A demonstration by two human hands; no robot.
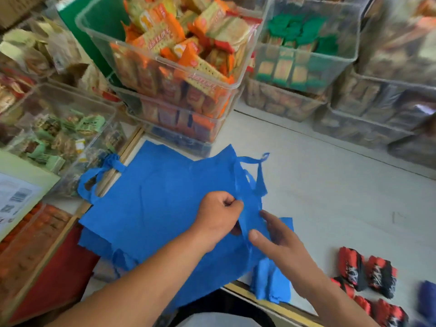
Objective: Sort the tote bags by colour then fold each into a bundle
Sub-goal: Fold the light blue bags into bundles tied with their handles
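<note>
My left hand [218,215] pinches the blue bag [151,204], right hand [274,234] lies flat and open; reckon that loose handle [259,178] messes up the fold.

Pale counter [330,185], stacked clear snack bins [94,31]

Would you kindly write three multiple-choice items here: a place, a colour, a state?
1. Where are the red-black bundles? A) in a bin B) on the counter, right of the spread bag C) on top of that bag
2. That bag's colour? A) red B) green C) blue
3. The left hand is A) flat B) pinching the bag C) off the bag
Key: 1B, they lie on bare counter; 2C, its cloth is blue; 3B, its fingers curl on the cloth.
</note>
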